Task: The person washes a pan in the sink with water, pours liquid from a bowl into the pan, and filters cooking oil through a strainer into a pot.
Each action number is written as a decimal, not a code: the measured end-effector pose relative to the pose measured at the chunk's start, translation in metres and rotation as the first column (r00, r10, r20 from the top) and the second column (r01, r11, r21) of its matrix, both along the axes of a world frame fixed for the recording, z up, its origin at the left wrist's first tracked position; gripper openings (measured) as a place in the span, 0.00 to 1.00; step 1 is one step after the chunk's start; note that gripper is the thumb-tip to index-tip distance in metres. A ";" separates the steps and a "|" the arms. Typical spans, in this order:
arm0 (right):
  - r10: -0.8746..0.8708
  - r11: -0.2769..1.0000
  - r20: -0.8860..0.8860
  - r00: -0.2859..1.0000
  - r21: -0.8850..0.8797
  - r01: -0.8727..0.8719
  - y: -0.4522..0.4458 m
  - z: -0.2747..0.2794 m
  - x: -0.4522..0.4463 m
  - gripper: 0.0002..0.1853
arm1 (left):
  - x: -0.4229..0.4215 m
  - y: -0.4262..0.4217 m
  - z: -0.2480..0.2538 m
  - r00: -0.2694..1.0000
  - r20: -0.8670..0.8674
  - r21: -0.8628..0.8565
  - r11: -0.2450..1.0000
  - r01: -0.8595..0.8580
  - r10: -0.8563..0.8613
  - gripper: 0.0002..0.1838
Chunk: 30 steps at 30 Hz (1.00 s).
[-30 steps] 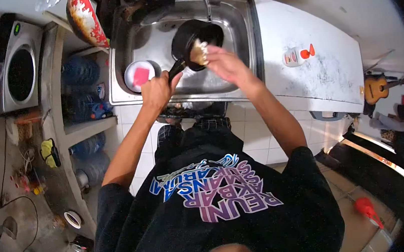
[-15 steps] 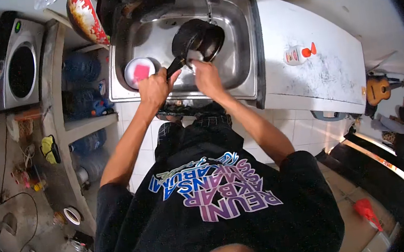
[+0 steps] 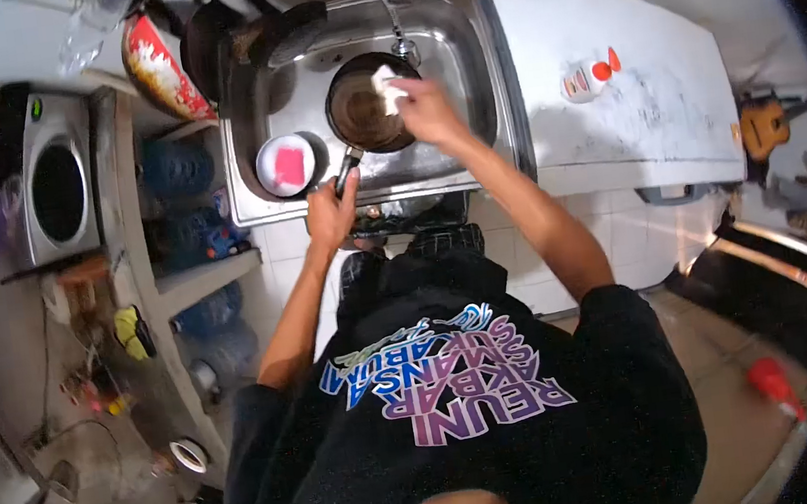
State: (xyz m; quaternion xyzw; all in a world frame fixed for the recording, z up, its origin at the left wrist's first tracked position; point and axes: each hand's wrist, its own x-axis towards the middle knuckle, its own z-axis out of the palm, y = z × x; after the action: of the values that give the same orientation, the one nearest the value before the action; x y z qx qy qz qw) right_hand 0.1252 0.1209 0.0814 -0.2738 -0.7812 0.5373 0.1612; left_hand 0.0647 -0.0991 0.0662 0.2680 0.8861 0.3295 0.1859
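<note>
A dark frying pan (image 3: 353, 117) lies in the steel sink (image 3: 309, 112) with its brownish inside facing up. My left hand (image 3: 330, 213) is closed round the pan's black handle near the sink's front edge. Over the right side of the pan, my right hand (image 3: 429, 111) pinches a crumpled white cloth-like piece (image 3: 388, 89), held against or just above the inside; contact is unclear. Left of the handle, a white bowl (image 3: 265, 173) holds a pink sponge (image 3: 289, 166). The faucet (image 3: 392, 17) curves over the back of the sink.
A white counter (image 3: 631, 133) to the right bears a bottle with a red cap (image 3: 586, 79). Several pans (image 3: 294, 29) and a red-and-white wok-like pan (image 3: 161, 65) crowd the back left. Large blue water jugs (image 3: 177, 167) fill the shelves at left.
The pan has gone from tilted to lying inside up. My left hand has moved toward me along with the handle; my right hand has moved forward with the white piece, over the pan.
</note>
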 end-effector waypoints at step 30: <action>0.414 0.595 0.438 0.798 0.533 -0.602 -0.011 -0.056 0.025 0.10 | 0.004 -0.006 0.023 0.814 -0.508 -0.231 0.955 0.185 -0.281 0.27</action>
State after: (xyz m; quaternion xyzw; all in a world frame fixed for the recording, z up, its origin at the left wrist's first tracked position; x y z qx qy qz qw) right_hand 0.1498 0.1097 0.0257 -0.0338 -0.9761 0.2133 -0.0235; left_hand 0.0686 -0.1053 0.0894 0.4388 0.8878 0.1389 -0.0073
